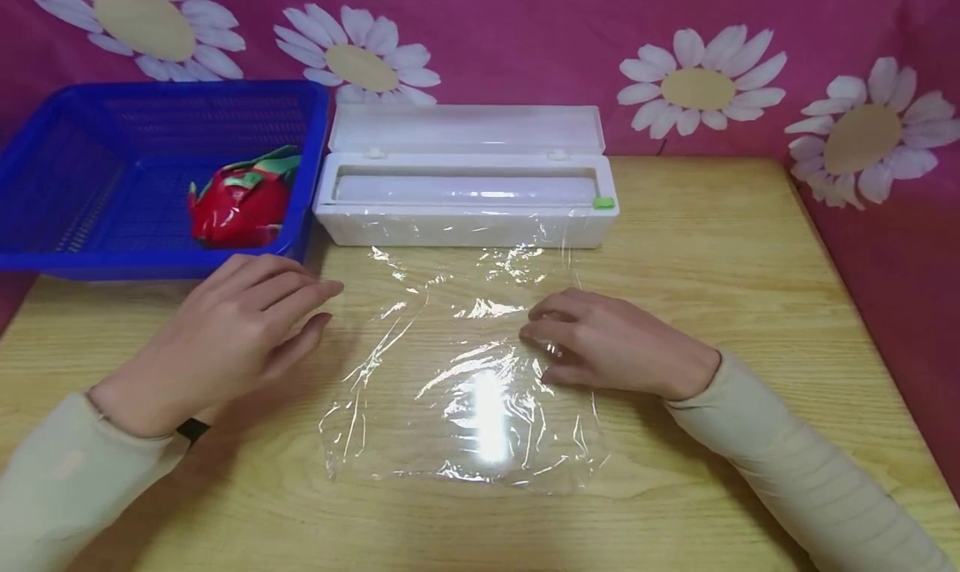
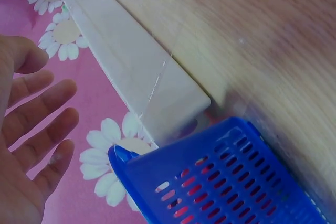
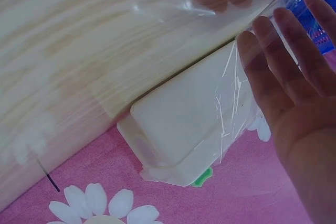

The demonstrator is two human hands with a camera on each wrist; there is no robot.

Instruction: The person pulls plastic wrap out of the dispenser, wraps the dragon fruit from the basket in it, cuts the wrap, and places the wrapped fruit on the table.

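A sheet of clear cling film runs from the white cling film dispenser toward the front of the table, with creases and bright reflections. The dispenser's lid stands raised, and a roll lies inside. My right hand is over the film's right side, fingertips at its surface; the right wrist view shows its fingers extended. To the left of the film hovers my left hand, fingers relaxed and spread in the left wrist view, with nothing in it. A green slider sits at the dispenser's right end.
A blue plastic basket stands at the back left, beside the dispenser. Inside it lies a red dragon fruit with green tips. Behind the wooden table hangs a pink cloth with white flowers.
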